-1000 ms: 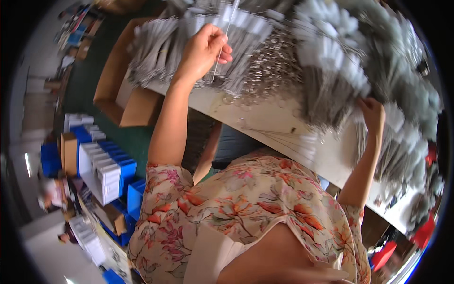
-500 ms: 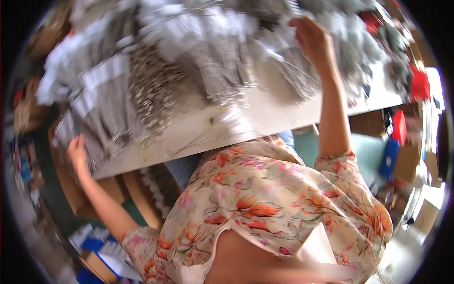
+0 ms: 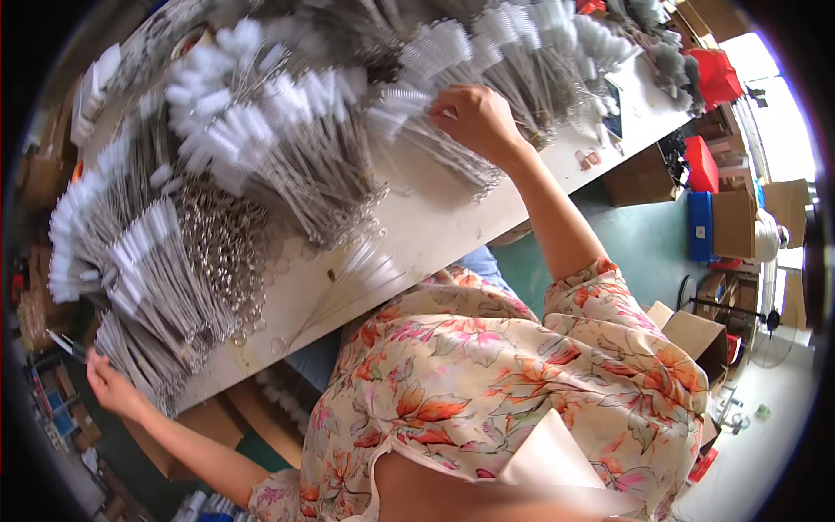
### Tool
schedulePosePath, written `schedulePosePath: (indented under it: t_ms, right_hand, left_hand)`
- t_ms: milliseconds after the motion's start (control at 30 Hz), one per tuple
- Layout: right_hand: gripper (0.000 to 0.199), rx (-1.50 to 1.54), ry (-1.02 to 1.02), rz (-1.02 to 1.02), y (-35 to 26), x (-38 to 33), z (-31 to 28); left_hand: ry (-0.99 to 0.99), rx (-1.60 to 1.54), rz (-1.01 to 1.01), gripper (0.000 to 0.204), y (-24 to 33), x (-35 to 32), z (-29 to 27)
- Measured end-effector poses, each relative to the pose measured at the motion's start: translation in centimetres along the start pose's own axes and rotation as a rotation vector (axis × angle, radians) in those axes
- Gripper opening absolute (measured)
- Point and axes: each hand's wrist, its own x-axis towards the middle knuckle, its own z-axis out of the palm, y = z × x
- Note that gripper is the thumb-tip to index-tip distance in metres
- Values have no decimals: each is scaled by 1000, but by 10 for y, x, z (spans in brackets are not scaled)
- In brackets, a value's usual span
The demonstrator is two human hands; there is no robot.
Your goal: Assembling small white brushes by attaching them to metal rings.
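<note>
Mostly wiry, white-bristled brushes (image 3: pixel 287 139), steel rings (image 3: pixel 228 252)

Short-sleeved floral top (image 3: pixel 487 383): cream ground, pink, orange and green blooms; bare forearms; no gloves.

Bright daylight seems to enter beyond the right hand (image 3: pixel 477 122), glaring there; brushes above the hands blur, and fisheye edges bend into black.
</note>
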Motion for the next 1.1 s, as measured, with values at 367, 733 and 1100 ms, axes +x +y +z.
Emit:
schedulePosePath:
  t_ms: [367, 733, 1100]
  right_hand:
    - [19, 271, 316, 361, 152, 23, -105]
    - [24, -152, 409, 385, 137, 22, -109]
    - [18, 1594, -259, -147, -164, 22, -5]
  left_hand:
    - [-382, -469, -241, 32, 83, -64, 41]
    - [-395, -790, -370, 33, 102, -91, 59]
    - [-732, -898, 70, 26, 250, -179, 106]
